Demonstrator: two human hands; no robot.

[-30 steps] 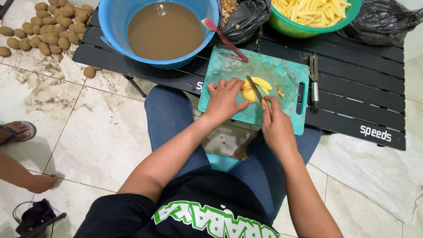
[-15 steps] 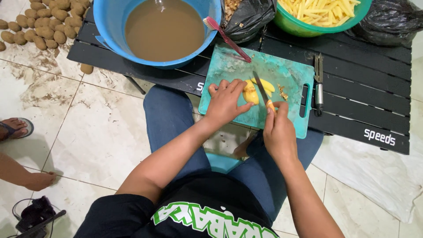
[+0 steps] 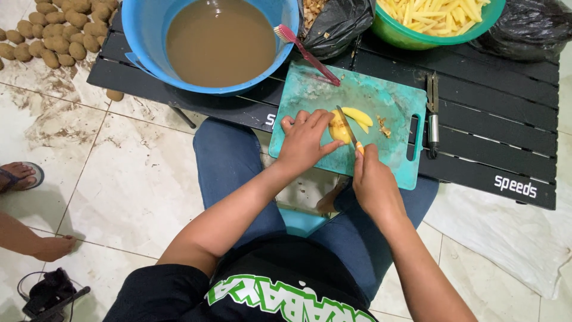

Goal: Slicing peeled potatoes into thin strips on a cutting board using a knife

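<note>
A peeled yellow potato (image 3: 338,127) lies on a teal cutting board (image 3: 387,95) on a low black slatted table (image 3: 488,131). My left hand (image 3: 305,141) presses down on the potato's left side. My right hand (image 3: 370,179) grips a small knife (image 3: 347,126) with an orange handle; its blade rests across the potato. A cut yellow slice (image 3: 358,115) lies just right of the blade.
A blue basin of brown water (image 3: 217,42) with a red toothbrush (image 3: 305,52) sits at the back left. A green bowl of potato sticks (image 3: 435,18), black bags (image 3: 518,27), a peeler (image 3: 432,113), unpeeled potatoes on the floor (image 3: 53,36), another person's feet (image 3: 24,173).
The knife has shifted slightly left onto the potato, and my right hand moved with it. My left hand stays on the potato. The camera view drifted a little.
</note>
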